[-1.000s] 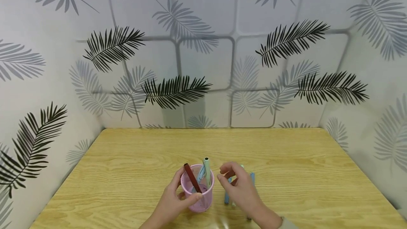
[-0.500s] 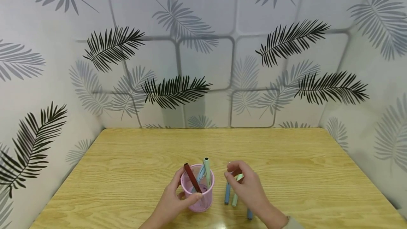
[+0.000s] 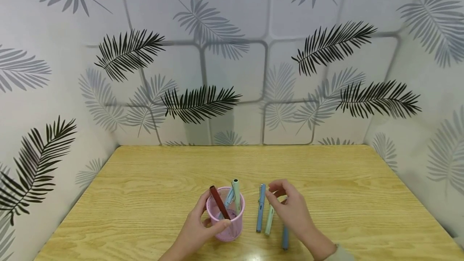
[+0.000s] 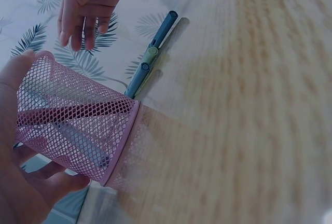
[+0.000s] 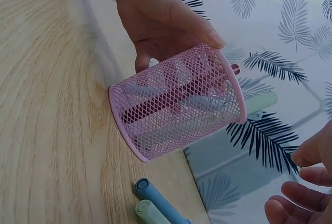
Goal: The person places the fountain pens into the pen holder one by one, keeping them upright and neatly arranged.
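My left hand grips a pink mesh pen cup standing on the table, thumb at its front rim. Leaning inside the cup are a dark red pen, a light blue pen and a pale green pen. To its right hovers my right hand, fingers loosely bent, holding nothing. Below and beside that hand lie a blue pen, a light green pen and another blue pen, partly covered by the hand. The right wrist view shows the cup's mesh wall and the right fingers apart from it.
The wood-grain table extends behind and to both sides of the hands. Leaf-patterned wall covering stands along its back and sides.
My right hand has drawn away from the cup to the right, over the pens on the table, uncovering the blue and light green ones. The left hand and cup stay put.
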`<state>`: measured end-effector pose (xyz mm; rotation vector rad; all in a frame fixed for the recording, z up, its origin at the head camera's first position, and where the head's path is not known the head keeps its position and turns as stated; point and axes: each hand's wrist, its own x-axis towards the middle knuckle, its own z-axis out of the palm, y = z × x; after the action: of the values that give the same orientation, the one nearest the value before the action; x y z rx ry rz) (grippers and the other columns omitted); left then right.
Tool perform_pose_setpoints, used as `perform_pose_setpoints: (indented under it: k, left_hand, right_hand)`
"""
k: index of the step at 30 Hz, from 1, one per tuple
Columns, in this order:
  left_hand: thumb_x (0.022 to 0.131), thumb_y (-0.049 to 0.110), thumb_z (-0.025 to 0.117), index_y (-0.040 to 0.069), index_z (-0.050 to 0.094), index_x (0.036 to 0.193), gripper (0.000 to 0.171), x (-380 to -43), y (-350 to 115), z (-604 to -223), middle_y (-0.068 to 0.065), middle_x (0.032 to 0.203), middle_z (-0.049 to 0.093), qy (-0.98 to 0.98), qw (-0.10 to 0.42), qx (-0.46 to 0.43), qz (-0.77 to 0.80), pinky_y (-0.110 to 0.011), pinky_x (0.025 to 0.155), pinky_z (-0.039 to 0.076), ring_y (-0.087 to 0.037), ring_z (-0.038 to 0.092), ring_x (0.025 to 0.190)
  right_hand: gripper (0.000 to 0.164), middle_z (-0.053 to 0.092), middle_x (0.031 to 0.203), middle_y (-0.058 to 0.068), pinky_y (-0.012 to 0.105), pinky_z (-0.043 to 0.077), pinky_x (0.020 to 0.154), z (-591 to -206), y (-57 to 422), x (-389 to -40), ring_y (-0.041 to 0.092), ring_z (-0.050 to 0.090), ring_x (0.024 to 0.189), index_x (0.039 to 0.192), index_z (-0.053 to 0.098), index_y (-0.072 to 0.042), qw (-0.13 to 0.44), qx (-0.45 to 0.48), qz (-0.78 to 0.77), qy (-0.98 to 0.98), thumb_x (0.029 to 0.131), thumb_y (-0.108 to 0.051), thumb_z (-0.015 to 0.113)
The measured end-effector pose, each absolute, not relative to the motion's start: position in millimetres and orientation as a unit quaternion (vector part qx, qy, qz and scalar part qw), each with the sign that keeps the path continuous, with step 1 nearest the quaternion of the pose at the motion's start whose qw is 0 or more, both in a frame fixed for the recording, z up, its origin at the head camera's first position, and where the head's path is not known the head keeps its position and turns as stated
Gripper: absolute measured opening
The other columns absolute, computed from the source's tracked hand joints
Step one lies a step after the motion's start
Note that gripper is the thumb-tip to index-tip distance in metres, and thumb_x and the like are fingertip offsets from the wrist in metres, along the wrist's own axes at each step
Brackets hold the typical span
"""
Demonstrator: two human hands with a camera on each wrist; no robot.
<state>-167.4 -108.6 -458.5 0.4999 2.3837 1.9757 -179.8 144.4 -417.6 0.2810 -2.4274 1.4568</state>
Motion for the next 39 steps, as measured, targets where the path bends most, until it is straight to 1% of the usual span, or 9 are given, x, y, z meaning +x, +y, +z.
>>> perform_pose_setpoints:
  k: [9, 16, 20, 24, 29, 34, 39]
  left_hand:
    - [0.079, 0.022, 0.076, 0.029, 0.032, 0.14, 0.076, -168, -108, -459, -0.006, 0.133, 0.045, 0.762, -0.002, 0.159, 0.628, -0.031, 0.085, 0.051, -0.028, 0.045, 0.119]
    - [0.08, 0.019, 0.075, 0.025, 0.032, 0.141, 0.076, -169, -108, -461, -0.01, 0.133, 0.045, 0.761, -0.002, 0.162, 0.628, -0.032, 0.085, 0.051, -0.03, 0.044, 0.12]
    - [0.08, 0.015, 0.074, 0.023, 0.03, 0.142, 0.077, -170, -108, -462, -0.012, 0.135, 0.044, 0.758, 0.002, 0.162, 0.632, -0.034, 0.085, 0.051, -0.032, 0.043, 0.121]
    - [0.081, 0.014, 0.074, 0.022, 0.03, 0.143, 0.076, -169, -109, -463, -0.012, 0.135, 0.043, 0.757, 0.005, 0.161, 0.633, -0.034, 0.085, 0.051, -0.032, 0.042, 0.122]
    - [0.08, 0.019, 0.075, 0.025, 0.031, 0.141, 0.075, -168, -109, -461, -0.01, 0.134, 0.044, 0.758, 0.005, 0.161, 0.632, -0.033, 0.086, 0.051, -0.031, 0.043, 0.121]
    - [0.08, 0.022, 0.075, 0.028, 0.031, 0.141, 0.076, -167, -108, -459, -0.006, 0.134, 0.044, 0.759, 0.005, 0.159, 0.631, -0.033, 0.086, 0.051, -0.03, 0.043, 0.121]
    - [0.08, 0.022, 0.075, 0.028, 0.031, 0.141, 0.076, -167, -108, -460, -0.005, 0.134, 0.044, 0.761, 0.005, 0.156, 0.63, -0.032, 0.085, 0.051, -0.029, 0.044, 0.121]
  right_hand:
    - [0.016, 0.063, 0.096, 0.002, 0.024, 0.049, 0.061, -416, 157, -183, 0.016, 0.056, 0.084, 0.103, 0.06, -0.008, 0.142, 0.077, 0.494, -0.854, 0.088, -0.01, 0.065]
    - [0.018, 0.062, 0.097, 0.008, 0.025, 0.048, 0.061, -419, 168, -188, 0.019, 0.057, 0.084, 0.103, 0.059, -0.006, 0.156, 0.065, 0.466, -0.869, 0.087, -0.009, 0.066]
    - [0.018, 0.061, 0.094, 0.009, 0.026, 0.049, 0.063, -424, 173, -192, 0.019, 0.058, 0.08, 0.102, 0.059, -0.003, 0.158, 0.057, 0.45, -0.877, 0.085, -0.007, 0.066]
    - [0.021, 0.059, 0.093, 0.011, 0.026, 0.05, 0.061, -430, 178, -194, 0.02, 0.058, 0.077, 0.103, 0.058, 0.0, 0.138, 0.041, 0.439, -0.887, 0.085, -0.006, 0.066]
    - [0.026, 0.058, 0.096, 0.014, 0.027, 0.049, 0.058, -433, 181, -195, 0.021, 0.056, 0.076, 0.108, 0.056, 0.003, 0.1, 0.022, 0.423, -0.9, 0.086, -0.008, 0.065]
    - [0.03, 0.057, 0.095, 0.014, 0.028, 0.048, 0.055, -437, 183, -196, 0.02, 0.055, 0.073, 0.111, 0.054, 0.005, 0.067, 0.01, 0.418, -0.906, 0.087, -0.009, 0.063]
    - [0.034, 0.057, 0.095, 0.016, 0.029, 0.048, 0.055, -440, 184, -198, 0.021, 0.054, 0.073, 0.113, 0.051, 0.007, 0.04, 0.007, 0.399, -0.916, 0.087, -0.011, 0.063]
